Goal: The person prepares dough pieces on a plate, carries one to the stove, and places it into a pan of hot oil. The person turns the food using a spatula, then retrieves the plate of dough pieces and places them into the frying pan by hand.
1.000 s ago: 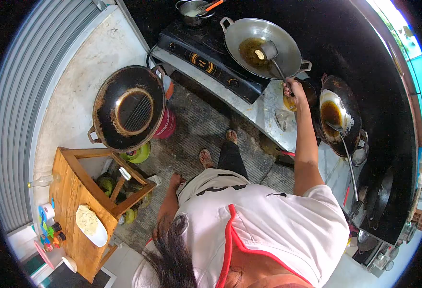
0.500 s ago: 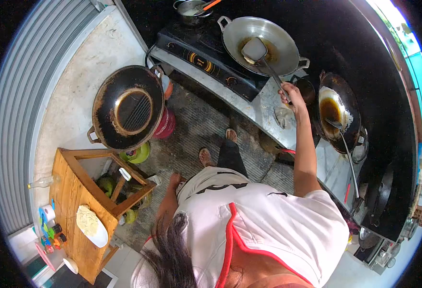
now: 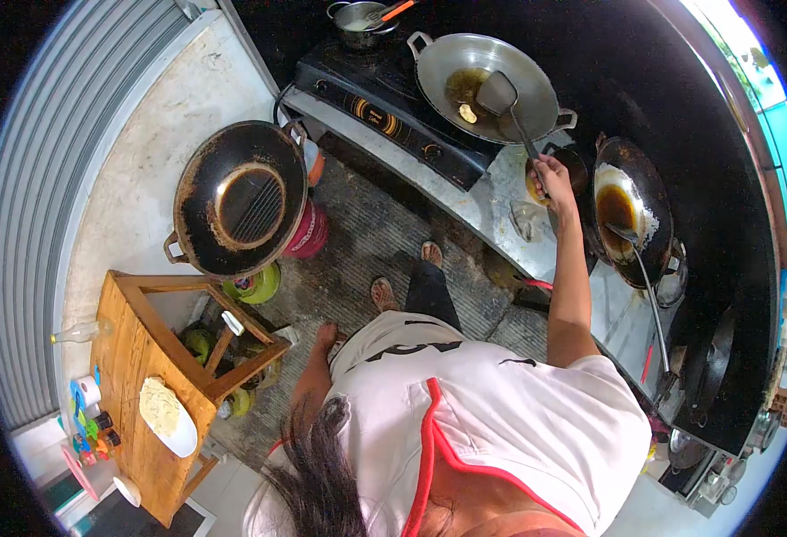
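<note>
My right hand point(image 3: 552, 186) is closed round the handle of a metal spatula point(image 3: 499, 94). The spatula's flat blade is over the right part of a wide silver wok point(image 3: 537, 72) on the stove. In the wok lies a shallow pool of oil point(image 3: 465, 82), with a small pale yellow piece of food point(image 3: 468, 114) at its near edge. Down at my left side, by the shirt hem, is my left hand point(image 3: 325, 336); its fingers are too hidden to read, and nothing shows in it.
The black stove point(image 3: 384, 107) also bears a small pot point(image 3: 358, 22) with an orange-handled utensil. To the right stands a dark wok point(image 3: 622, 192) with brown liquid and a ladle point(image 3: 649, 277). A large black wok point(image 3: 232, 201) is at left, above a wooden table point(image 3: 134, 358) with a white plate point(image 3: 179, 438) of pale food.
The spatula blade has moved right and turned over the wok, leaving the oil pool and the pale piece of food in plain sight. My left hand has stayed at my side.
</note>
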`<control>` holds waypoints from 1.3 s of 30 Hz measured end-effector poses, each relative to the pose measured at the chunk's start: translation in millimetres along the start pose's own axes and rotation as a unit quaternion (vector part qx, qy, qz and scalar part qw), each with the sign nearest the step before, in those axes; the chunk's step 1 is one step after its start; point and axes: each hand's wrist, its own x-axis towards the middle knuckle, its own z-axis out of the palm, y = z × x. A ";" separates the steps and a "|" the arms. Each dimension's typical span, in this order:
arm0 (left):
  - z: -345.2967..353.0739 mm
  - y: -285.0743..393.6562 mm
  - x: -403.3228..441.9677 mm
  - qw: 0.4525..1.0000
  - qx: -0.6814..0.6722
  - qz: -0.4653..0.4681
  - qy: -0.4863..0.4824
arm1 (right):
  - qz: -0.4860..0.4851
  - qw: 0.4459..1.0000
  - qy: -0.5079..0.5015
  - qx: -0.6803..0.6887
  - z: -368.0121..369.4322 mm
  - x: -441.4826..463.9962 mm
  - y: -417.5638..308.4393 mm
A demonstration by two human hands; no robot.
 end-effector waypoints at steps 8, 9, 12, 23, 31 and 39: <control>9.9 0.4 1.7 0.996 -0.083 -0.028 0.032 | 0.053 0.997 -0.035 0.049 -7.3 -0.3 1.8; 10.6 9.5 -7.7 0.996 -0.076 -0.019 0.038 | 0.054 0.996 -0.041 0.059 -7.7 0.2 1.3; 13.5 16.6 -14.1 0.993 -0.103 -0.015 0.046 | 0.060 0.993 -0.072 0.068 -10.2 7.4 3.0; 16.5 -15.0 21.2 0.997 -0.047 0.023 0.051 | 0.074 0.994 -0.081 0.029 -6.3 -36.7 -20.8; 4.2 2.8 -6.8 0.991 0.083 0.089 0.059 | 0.009 0.995 -0.090 -0.043 9.9 -58.5 -7.8; -22.6 -13.6 -38.1 0.920 0.297 0.132 0.217 | -0.019 0.989 -0.063 -0.129 24.3 -61.7 1.1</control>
